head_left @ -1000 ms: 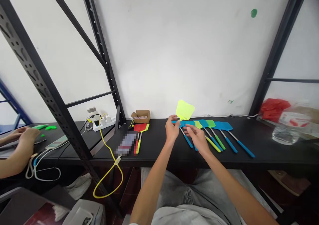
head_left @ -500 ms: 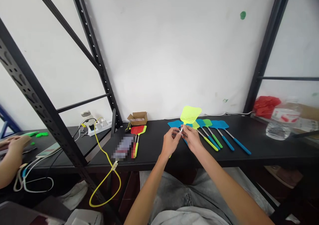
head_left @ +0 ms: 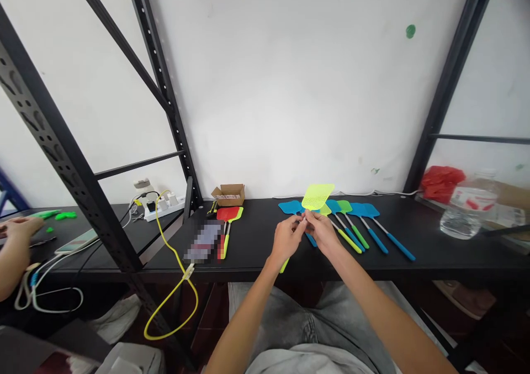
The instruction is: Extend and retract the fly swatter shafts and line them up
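My left hand (head_left: pixel 287 237) and my right hand (head_left: pixel 322 231) meet in front of me, both closed round the thin shaft of a yellow fly swatter (head_left: pixel 317 196). Its perforated head points up and away, and its yellow handle end pokes out below my left palm. What my fingertips do at the shaft is partly hidden. Behind my hands lies a blue fly swatter (head_left: pixel 290 206), partly covered. To the right, several fly swatters lie in a row, among them a green fly swatter (head_left: pixel 359 231) and a blue fly swatter (head_left: pixel 399 245).
Left of my hands lie a red fly swatter (head_left: pixel 227 214), a blurred phone (head_left: pixel 204 241) on a yellow cable (head_left: pixel 169 247), and a small cardboard box (head_left: pixel 229 194). A water bottle (head_left: pixel 467 205) stands right. Beyond the black rack post, another person's hand (head_left: pixel 20 227) works at far left.
The yellow swatter's head has tilted and dropped slightly, and more of its handle end shows under my left hand. Both hands stay together on the shaft. The view has shifted a little.
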Available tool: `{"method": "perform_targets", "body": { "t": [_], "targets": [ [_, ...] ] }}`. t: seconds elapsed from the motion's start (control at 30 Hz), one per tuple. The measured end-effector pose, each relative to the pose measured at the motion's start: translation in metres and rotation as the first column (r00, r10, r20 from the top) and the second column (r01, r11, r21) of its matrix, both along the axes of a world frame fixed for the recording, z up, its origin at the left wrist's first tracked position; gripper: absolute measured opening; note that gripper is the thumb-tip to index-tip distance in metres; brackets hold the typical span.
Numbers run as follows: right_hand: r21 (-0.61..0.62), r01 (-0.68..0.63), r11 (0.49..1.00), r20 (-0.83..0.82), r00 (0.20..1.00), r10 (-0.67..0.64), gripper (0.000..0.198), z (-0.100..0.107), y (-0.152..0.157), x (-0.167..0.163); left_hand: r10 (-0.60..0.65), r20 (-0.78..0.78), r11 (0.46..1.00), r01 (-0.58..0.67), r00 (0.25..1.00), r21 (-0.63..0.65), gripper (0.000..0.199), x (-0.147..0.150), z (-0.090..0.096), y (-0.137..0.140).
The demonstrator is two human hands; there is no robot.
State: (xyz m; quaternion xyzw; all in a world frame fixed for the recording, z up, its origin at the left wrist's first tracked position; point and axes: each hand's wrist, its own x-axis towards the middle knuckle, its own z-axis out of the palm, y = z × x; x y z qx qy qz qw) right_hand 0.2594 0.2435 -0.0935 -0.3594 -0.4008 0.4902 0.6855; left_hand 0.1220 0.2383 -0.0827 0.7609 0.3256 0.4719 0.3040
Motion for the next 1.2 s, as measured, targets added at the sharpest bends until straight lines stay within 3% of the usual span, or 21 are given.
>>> {"method": "perform_targets", "body": {
  "t": [0.13,0.3,0.47,0.57,0.67,0.77,0.83,0.9,1.2],
  "targets": [
    [-0.01,0.001,1.0,0.037,0.999,-0.001,0.04,-0.003,-0.003,-0.003,-0.141,0.08,0.974,0.153,0.987,-0.165,0.048,-0.006,-0.007,0.003],
    [-0.015,-0.014,1.0,0.028,0.999,0.014,0.038,0.0,-0.006,-0.009,-0.285,0.217,0.885,0.343,0.934,-0.314,0.052,-0.013,-0.007,0.01],
    [-0.011,-0.029,1.0,0.023,0.999,0.029,0.036,-0.001,-0.01,-0.007,-0.348,0.261,0.811,0.429,0.9,-0.397,0.054,-0.019,-0.003,0.01],
    [-0.026,-0.018,0.999,0.021,1.0,0.019,0.037,-0.005,-0.021,-0.003,-0.393,0.186,0.808,0.435,0.901,-0.398,0.054,-0.023,0.0,0.003],
    [-0.028,0.013,1.0,0.027,1.0,-0.012,0.035,-0.01,-0.036,0.005,-0.371,-0.019,0.894,0.351,0.929,-0.28,0.051,-0.027,0.008,-0.012],
    [-0.022,0.08,0.997,0.027,0.996,-0.079,0.033,-0.015,-0.048,0.015,-0.165,-0.274,0.985,0.174,0.947,0.008,0.044,-0.026,0.018,-0.029],
    [-0.025,0.163,0.986,0.009,0.987,-0.163,0.034,-0.017,-0.051,0.021,-0.002,-0.385,0.982,0.074,0.923,0.173,0.039,-0.025,0.022,-0.036],
    [-0.029,0.236,0.971,-0.014,0.972,-0.236,0.034,-0.017,-0.05,0.025,0.099,-0.459,0.966,0.025,0.883,0.257,0.036,-0.027,0.023,-0.038],
    [-0.045,0.354,0.934,-0.137,0.924,-0.357,0.034,-0.002,-0.041,0.066,0.255,-0.575,0.93,-0.033,0.777,0.367,0.031,-0.057,0.026,-0.021]
  ]
}}
